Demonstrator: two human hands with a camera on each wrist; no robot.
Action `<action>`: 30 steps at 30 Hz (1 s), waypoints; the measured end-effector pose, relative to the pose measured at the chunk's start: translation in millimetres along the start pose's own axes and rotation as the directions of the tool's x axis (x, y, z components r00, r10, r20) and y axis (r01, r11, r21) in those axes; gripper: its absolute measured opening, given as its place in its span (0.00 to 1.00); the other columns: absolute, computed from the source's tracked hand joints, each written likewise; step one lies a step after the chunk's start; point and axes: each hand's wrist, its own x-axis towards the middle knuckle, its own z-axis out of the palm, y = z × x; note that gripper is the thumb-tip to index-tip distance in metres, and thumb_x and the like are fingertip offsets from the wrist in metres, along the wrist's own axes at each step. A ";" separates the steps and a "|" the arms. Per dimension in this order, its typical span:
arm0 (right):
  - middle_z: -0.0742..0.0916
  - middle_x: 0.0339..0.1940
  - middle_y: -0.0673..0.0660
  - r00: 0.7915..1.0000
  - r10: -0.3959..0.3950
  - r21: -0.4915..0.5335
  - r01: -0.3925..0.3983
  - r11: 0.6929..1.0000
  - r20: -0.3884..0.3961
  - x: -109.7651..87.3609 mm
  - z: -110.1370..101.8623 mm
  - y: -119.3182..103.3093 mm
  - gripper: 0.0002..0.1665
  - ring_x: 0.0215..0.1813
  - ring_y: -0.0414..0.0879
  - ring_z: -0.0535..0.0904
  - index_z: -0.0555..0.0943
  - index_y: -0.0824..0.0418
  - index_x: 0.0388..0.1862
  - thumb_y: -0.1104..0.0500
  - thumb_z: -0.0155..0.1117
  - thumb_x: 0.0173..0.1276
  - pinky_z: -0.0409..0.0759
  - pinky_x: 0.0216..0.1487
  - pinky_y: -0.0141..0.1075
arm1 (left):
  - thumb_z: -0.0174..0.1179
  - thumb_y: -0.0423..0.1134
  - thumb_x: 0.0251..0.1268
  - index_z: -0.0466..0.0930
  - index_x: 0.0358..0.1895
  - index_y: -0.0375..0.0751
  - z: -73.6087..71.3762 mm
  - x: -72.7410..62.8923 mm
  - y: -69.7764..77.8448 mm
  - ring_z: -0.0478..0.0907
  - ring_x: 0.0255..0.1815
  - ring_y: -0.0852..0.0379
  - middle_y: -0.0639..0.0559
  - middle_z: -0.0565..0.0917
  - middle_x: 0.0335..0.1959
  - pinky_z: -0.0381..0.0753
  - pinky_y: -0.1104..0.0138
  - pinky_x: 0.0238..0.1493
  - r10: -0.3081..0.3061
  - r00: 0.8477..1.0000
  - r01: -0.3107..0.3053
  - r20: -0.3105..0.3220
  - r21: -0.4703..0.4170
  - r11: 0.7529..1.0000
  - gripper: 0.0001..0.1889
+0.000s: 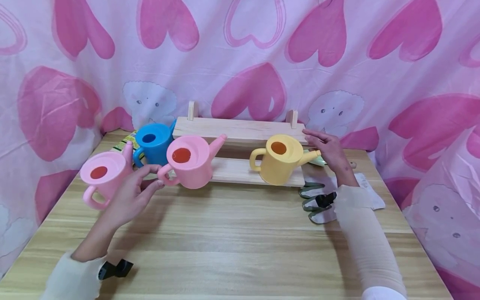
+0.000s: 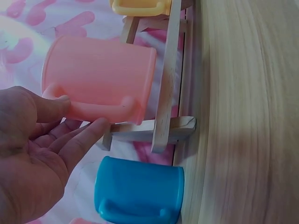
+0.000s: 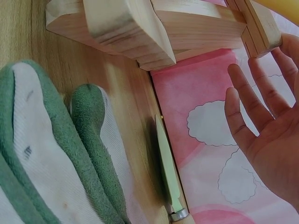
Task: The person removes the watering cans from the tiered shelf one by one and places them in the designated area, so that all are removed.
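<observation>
My left hand (image 1: 131, 196) pinches the handle of a pink watering can (image 1: 193, 166) between thumb and fingers. In the left wrist view a narrow gap shows between that can's base and the lower board of a two-tier wooden rack (image 2: 164, 88). A yellow watering can (image 1: 279, 164) stands on the lower board's right part, spout to the right. My right hand (image 1: 328, 152) reaches to the right end of the upper board (image 1: 240, 128), its fingers extended; in the right wrist view a fingertip appears to touch the wood, with the other fingers apart from it.
Left of the rack stand a blue watering can (image 1: 153, 143) and another pink one (image 1: 105, 171), beside a yellow-green printed packet (image 1: 125, 141). At the right lie green-and-white gloves (image 1: 318, 204) and a pale green blade (image 3: 167, 163) with a metal collar. A heart-patterned curtain (image 1: 240, 54) hangs behind.
</observation>
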 end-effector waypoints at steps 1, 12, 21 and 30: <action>0.76 0.74 0.54 1.000 -0.004 0.001 0.004 1.000 0.001 0.4 -0.1 0.1 0.35 0.60 0.48 0.79 0.81 0.51 0.70 0.35 0.67 0.70 0.84 0.52 0.33 | 0.63 0.27 0.71 0.77 0.61 0.34 -1.1 -2.4 1.3 0.84 0.52 0.40 0.43 0.83 0.54 0.78 0.78 0.49 -0.001 1.000 0.001 -0.002 0.004 1.000 0.17; 0.76 0.74 0.54 1.000 -0.002 0.013 0.002 1.000 0.011 -0.4 1.3 -2.2 0.35 0.60 0.48 0.79 0.80 0.51 0.70 0.36 0.67 0.71 0.84 0.52 0.32 | 0.65 0.25 0.69 0.79 0.58 0.36 -8.3 -25.6 7.6 0.85 0.50 0.42 0.44 0.82 0.52 0.80 0.78 0.48 -0.027 1.000 0.027 -0.010 0.018 0.999 0.16; 0.74 0.75 0.53 1.000 0.025 0.016 -0.025 1.000 0.014 -3.6 0.8 -3.1 0.34 0.60 0.53 0.79 0.80 0.50 0.71 0.36 0.66 0.71 0.84 0.48 0.28 | 0.64 0.25 0.70 0.79 0.55 0.34 -14.2 -46.2 10.1 0.85 0.51 0.61 0.45 0.83 0.49 0.81 0.78 0.46 -0.048 0.998 0.050 -0.041 0.045 0.998 0.13; 0.75 0.75 0.54 1.000 0.027 0.017 -0.027 0.999 0.014 -2.0 0.5 -3.4 0.36 0.58 0.48 0.80 0.80 0.50 0.71 0.35 0.67 0.70 0.84 0.48 0.28 | 0.65 0.22 0.68 0.80 0.52 0.32 -21.3 -62.8 4.0 0.85 0.46 0.67 0.42 0.85 0.46 0.83 0.78 0.43 -0.065 0.993 0.070 -0.100 0.044 0.997 0.12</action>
